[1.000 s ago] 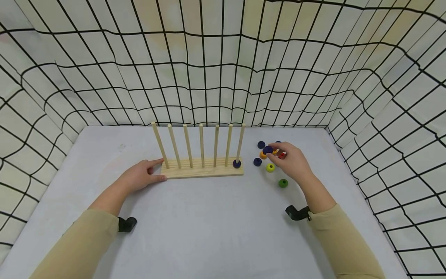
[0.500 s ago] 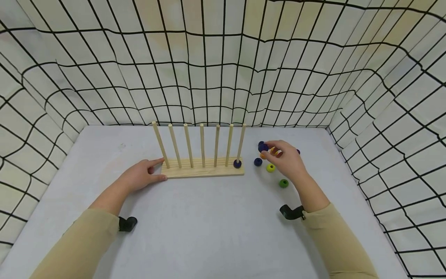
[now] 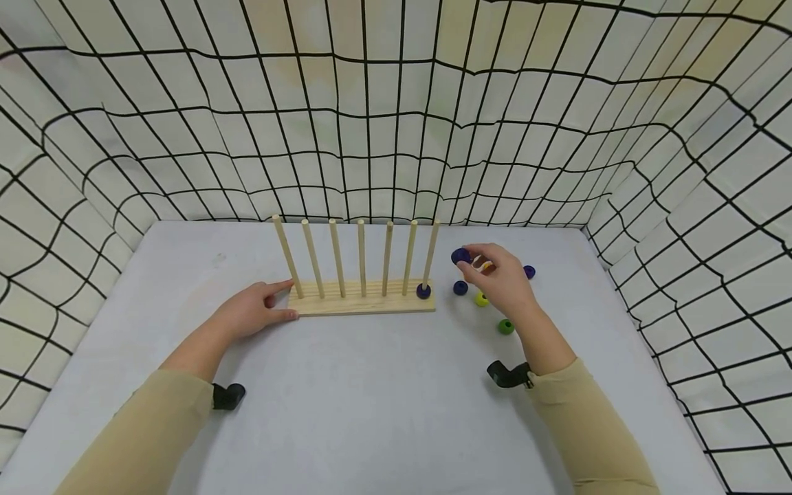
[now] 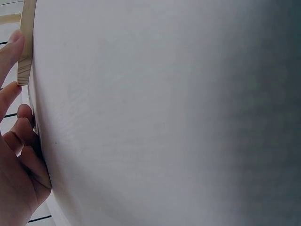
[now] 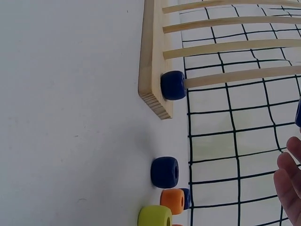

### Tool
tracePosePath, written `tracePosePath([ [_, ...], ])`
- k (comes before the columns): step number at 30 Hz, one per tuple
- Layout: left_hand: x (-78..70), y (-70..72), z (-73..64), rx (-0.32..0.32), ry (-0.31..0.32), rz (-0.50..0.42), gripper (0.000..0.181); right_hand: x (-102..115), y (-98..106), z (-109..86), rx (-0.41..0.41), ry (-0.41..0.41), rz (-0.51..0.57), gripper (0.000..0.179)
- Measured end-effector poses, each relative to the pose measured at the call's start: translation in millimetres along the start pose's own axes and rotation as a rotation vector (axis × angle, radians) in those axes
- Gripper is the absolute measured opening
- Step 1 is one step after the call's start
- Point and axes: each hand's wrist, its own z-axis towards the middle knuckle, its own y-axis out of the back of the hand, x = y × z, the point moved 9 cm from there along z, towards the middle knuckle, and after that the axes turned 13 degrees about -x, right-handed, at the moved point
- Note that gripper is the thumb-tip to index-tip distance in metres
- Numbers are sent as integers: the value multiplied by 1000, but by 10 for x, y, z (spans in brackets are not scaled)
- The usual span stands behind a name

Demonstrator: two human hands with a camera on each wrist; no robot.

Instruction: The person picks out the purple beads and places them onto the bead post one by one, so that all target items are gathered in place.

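Note:
My left hand point(image 3: 247, 313) holds the left end of a wooden peg board point(image 3: 361, 304), thumb at the front corner and index finger at the back one. Seven upright pegs would be a count too high, so: several bare pegs rise from it, and the rightmost carries a dark blue bead point(image 3: 423, 291) at its foot. Right of the board, my right hand point(image 3: 504, 282) pinches another dark blue bead point(image 3: 460, 256) between thumb and fingers, raised above the table. Only a sliver of that held bead point(image 5: 298, 113) shows at the right wrist view's edge.
Loose beads lie under and around the right hand: a blue bead point(image 3: 460, 288), a yellow-green bead point(image 3: 481, 300), a green bead point(image 3: 506, 326) and a purple bead point(image 3: 529, 272). An orange bead point(image 5: 172, 201) shows in the right wrist view. Black netting point(image 3: 368, 117) stands behind the table.
My right hand has moved left and slightly up with the dark blue bead, toward the rightmost peg. The purple bead behind it has come into view. My left hand stays at the board.

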Motion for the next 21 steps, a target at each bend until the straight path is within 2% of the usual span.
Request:
tracePosePath([
  [9, 5, 18, 13, -2, -6, 4, 88, 100, 55, 49, -25, 5, -32, 44],
  [21, -11, 12, -8, 3, 7, -5, 88, 217, 99, 99, -42, -2, 12, 44],
])
